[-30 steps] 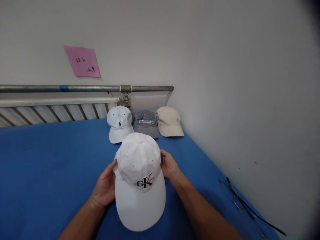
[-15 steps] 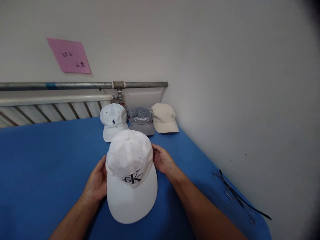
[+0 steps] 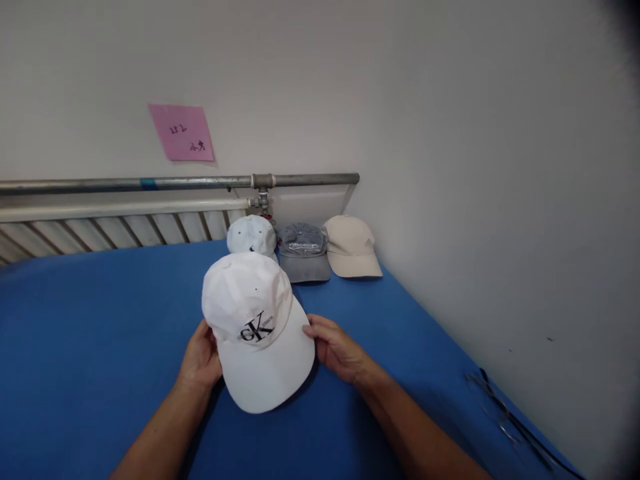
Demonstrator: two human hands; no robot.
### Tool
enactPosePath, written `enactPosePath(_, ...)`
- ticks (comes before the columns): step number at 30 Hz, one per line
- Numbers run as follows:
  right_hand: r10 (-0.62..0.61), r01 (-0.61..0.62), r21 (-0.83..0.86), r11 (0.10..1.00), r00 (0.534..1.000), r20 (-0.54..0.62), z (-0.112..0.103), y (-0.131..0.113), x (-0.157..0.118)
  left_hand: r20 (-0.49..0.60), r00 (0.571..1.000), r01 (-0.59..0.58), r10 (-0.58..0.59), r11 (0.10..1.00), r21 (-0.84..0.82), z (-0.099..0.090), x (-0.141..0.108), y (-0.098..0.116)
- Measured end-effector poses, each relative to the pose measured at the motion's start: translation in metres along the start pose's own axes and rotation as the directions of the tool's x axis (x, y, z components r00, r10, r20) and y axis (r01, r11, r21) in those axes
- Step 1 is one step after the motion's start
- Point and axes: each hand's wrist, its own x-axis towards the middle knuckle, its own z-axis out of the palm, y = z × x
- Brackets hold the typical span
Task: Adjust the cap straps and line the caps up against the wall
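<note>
left hand (image 3: pixel 201 357) holds white cap (image 3: pixel 250 293); right hand (image 3: pixel 339 350) pinches its brim (image 3: pixel 273 373).

White cap (image 3: pixel 257 333) between left hand (image 3: pixel 201 358) and right hand (image 3: pixel 341 351), 3 caps (image 3: pixel 303 257) behind.

The white cap (image 3: pixel 270 377) between the fingers (image 3: pixel 323 325) bears black lettering. Beyond the fingers, the pale blue cap (image 3: pixel 251 232) shows a dark emblem, the grey cap (image 3: pixel 305 267) carries white script, and the beige cap (image 3: pixel 350 240) is mostly plain. The counter (image 3: pixel 100 347) beneath the fingers is solid blue; past them, a pink note (image 3: pixel 183 137) bears dark handwriting and a grey pipe (image 3: pixel 200 182) a blue band.
</note>
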Motion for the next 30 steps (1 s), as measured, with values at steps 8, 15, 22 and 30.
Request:
enactPosePath(8,0.083,-0.075,-0.078,0.994,0.992,0.099,-0.004,-0.005,-0.002,0.012,0.999,-0.035,0.034,0.999,0.037,0.003,-0.005,0.004)
enactPosePath(15,0.012,-0.015,0.063,0.998,0.999,0.042,-0.009,-0.007,0.003,0.176,0.983,0.017,-0.051,0.981,0.193,0.014,-0.025,-0.009)
enactPosePath(22,-0.037,0.038,0.083,0.996,0.999,-0.004,-0.011,-0.008,0.007,0.267,0.955,-0.03,-0.127,0.858,0.513,0.007,-0.027,-0.019)
enactPosePath(30,-0.048,0.047,-0.02,0.999,0.999,-0.021,-0.015,-0.004,0.01,0.249,0.958,-0.035,-0.139,0.811,0.584,0.005,-0.023,-0.018)
